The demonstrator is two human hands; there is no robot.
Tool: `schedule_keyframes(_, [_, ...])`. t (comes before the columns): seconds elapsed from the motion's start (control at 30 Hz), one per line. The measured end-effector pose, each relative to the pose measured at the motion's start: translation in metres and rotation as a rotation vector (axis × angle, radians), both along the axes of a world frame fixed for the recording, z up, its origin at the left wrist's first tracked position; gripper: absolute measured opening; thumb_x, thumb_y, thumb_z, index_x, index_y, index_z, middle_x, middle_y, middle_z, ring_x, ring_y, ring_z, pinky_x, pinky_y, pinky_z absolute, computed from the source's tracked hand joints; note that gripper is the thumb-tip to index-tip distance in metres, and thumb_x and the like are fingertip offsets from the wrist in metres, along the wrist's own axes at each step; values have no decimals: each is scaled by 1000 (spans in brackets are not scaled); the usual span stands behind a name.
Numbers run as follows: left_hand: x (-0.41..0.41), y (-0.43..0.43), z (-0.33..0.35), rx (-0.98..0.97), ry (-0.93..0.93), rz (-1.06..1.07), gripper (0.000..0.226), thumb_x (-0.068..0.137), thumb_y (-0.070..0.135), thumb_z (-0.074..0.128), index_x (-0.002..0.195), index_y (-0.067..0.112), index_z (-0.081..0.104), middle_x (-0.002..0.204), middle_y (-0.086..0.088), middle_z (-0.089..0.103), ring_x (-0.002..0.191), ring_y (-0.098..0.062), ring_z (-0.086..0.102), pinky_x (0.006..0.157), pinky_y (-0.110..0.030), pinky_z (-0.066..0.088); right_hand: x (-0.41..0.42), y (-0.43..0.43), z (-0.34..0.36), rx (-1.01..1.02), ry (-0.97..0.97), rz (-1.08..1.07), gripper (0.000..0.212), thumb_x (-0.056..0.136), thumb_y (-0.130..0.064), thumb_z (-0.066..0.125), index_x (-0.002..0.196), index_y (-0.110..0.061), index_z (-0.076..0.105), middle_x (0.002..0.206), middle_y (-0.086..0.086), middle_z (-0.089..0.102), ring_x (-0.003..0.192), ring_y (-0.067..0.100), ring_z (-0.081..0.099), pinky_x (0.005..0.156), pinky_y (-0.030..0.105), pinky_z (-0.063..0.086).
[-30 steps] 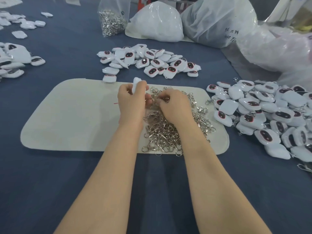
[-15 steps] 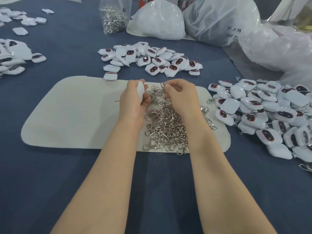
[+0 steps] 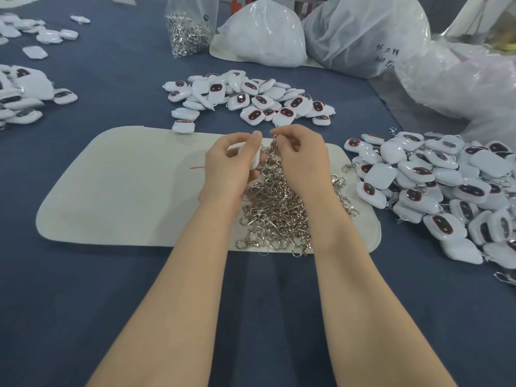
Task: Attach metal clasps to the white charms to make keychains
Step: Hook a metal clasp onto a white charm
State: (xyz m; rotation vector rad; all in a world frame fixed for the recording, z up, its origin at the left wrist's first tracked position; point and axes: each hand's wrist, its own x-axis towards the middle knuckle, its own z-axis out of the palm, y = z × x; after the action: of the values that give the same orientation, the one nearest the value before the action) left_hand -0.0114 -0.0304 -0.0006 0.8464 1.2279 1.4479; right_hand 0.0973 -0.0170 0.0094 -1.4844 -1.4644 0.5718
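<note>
My left hand [image 3: 229, 166] grips a white charm [image 3: 252, 157], mostly hidden by its fingers. Close to its right, my right hand [image 3: 303, 157] pinches a metal clasp [image 3: 274, 145] at the fingertips, lifted just above the heap of silver clasps [image 3: 276, 216] on the cream mat [image 3: 120, 188]. The two hands' fingertips nearly meet. A pile of white charms with dark oval faces [image 3: 248, 97] lies beyond the mat. A bigger pile of charms with clasps on them [image 3: 435, 188] spreads to the right.
More white charms [image 3: 22, 93] lie at the far left on the blue cloth [image 3: 83, 303]. At the back stand a clear bag of clasps [image 3: 188, 29] and big white plastic bags [image 3: 363, 32].
My right hand has come up out of the clasp heap with one clasp pinched. My left hand has turned the charm down into its grip and both hands have risen slightly.
</note>
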Motion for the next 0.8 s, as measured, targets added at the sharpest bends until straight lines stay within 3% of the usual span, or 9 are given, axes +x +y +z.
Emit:
schedule_keyframes(0.1, [-1,2,-2,-12,30,8,15,87,25,68,99,17,64,86,-4,64,52,0,57,46,-14,44,0,-1,1,7,13,9,21,95,-11,51,104,-18,68,86,-7,65,78,6,59,69,12,44])
schedule_keyframes(0.2, [-2,4,-2,-56,-41,-9,15,86,19,69,99,17,62,97,-10,64,68,-11,59,48,-15,44,-1,0,0,8,29,25,22,95,-10,50,109,-20,64,92,-7,65,84,6,59,75,13,45])
schedule_keyframes(0.27, [-2,5,-2,-87,-55,-26,19,84,20,71,100,14,62,94,-7,64,72,-12,59,49,-17,45,-1,-1,0,15,47,34,19,94,-10,51,107,-22,59,86,-12,61,79,2,57,68,6,41])
schedule_keyframes(0.4, [-2,5,-1,-124,-16,-37,16,80,17,72,81,17,56,74,0,61,63,-12,55,53,-23,45,-1,-2,0,34,78,38,14,92,-11,56,94,-24,52,82,-15,57,72,-4,53,64,2,40])
schedule_keyframes(0.5, [1,3,-2,-40,163,5,17,80,16,68,76,21,53,65,5,56,58,-11,52,58,-27,44,-3,-2,1,41,58,56,13,90,-8,57,90,-21,55,83,-13,58,72,-3,52,66,4,41])
schedule_keyframes(0.6, [3,-2,-1,97,371,13,9,85,23,66,78,26,61,72,11,61,61,-2,55,65,-25,47,-6,-2,1,29,24,94,15,89,-4,56,89,-18,58,86,-9,60,76,2,54,67,4,42])
schedule_keyframes(0.8, [2,-1,-2,156,517,37,10,88,20,63,83,13,68,70,9,60,71,-15,56,73,-35,49,-7,-5,2,32,-32,131,17,90,-2,54,88,-18,59,82,-11,59,72,-3,53,65,1,39])
